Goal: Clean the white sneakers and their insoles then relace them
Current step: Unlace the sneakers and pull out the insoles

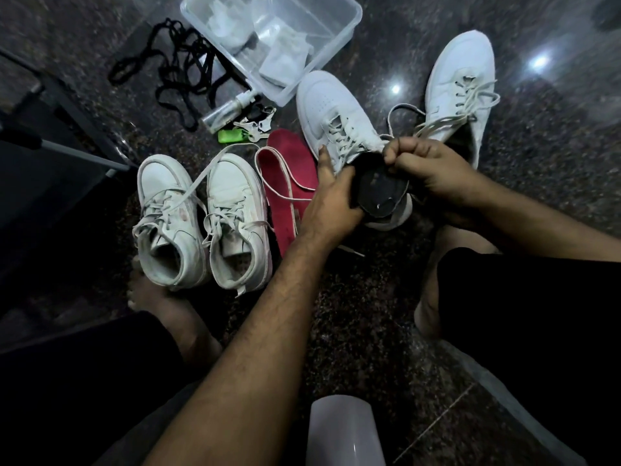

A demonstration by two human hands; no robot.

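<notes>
A white sneaker [331, 111] lies in the centre on the dark floor. My left hand [331, 200] grips its side at the heel, next to a dark insole [378, 193] sticking out of the opening. My right hand [426, 164] pinches the top of that insole near the shoe's tongue. A second white sneaker [465, 79] lies to the right with loose laces. A red insole [290, 169] rests on the floor to the left, a white lace draped across it. Two more white laced sneakers [201, 220] stand side by side at the left.
A clear plastic tub [349, 18] with white cloths and packets sits at the top. Black laces [183, 67], a small spray bottle [228, 107], a green tag with keys [232, 134] lie beside it. A pale cup [342, 432] stands at the bottom. My bare feet and legs flank the shoes.
</notes>
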